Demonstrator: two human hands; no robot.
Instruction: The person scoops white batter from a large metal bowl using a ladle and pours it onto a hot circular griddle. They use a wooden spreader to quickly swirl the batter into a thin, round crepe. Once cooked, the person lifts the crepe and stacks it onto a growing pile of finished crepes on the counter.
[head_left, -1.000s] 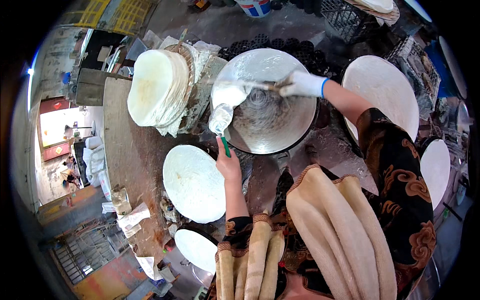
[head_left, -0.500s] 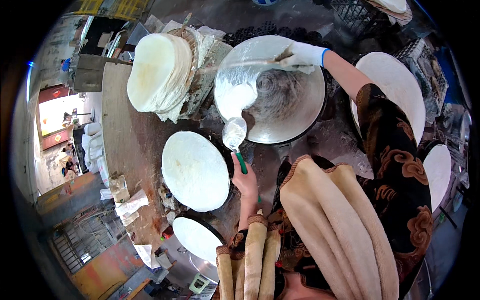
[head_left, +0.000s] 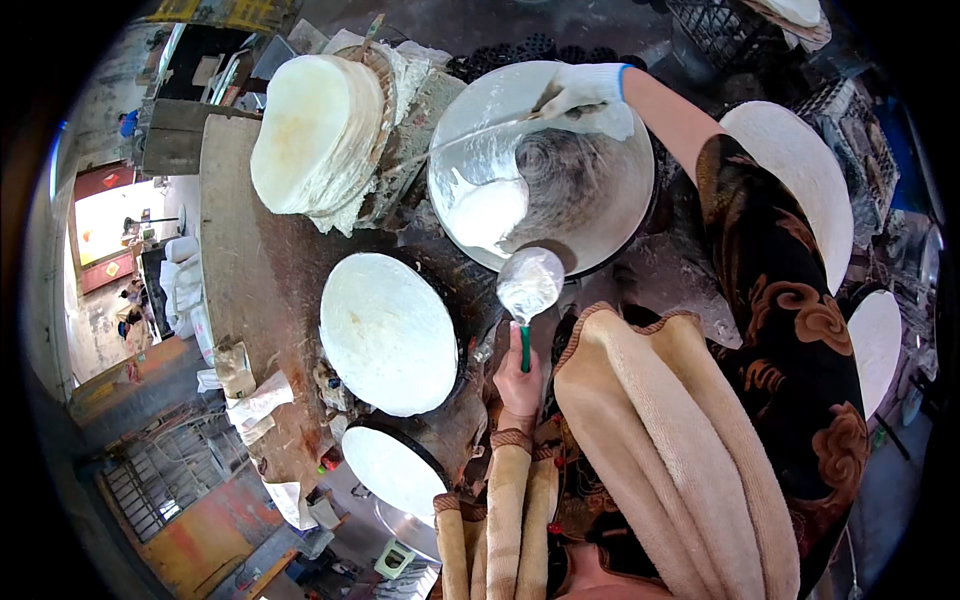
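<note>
One pool of white liquid [head_left: 489,212] sits left-of-centre on the round pan [head_left: 605,215]; left hand [head_left: 518,381] grips the ladle [head_left: 530,284] at the near rim, and I'd expect a tilt to drip over the edge. Gloved right hand [head_left: 584,89] grips a thin stick [head_left: 478,134] whose far end lies near the stacked rounds [head_left: 312,135]; a wide swing could clip them.

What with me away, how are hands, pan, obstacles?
Left hand holding ladle. Right hand gripping stick. Batter pooled on pan. Stack beside pan, blocking neither hand.
</note>
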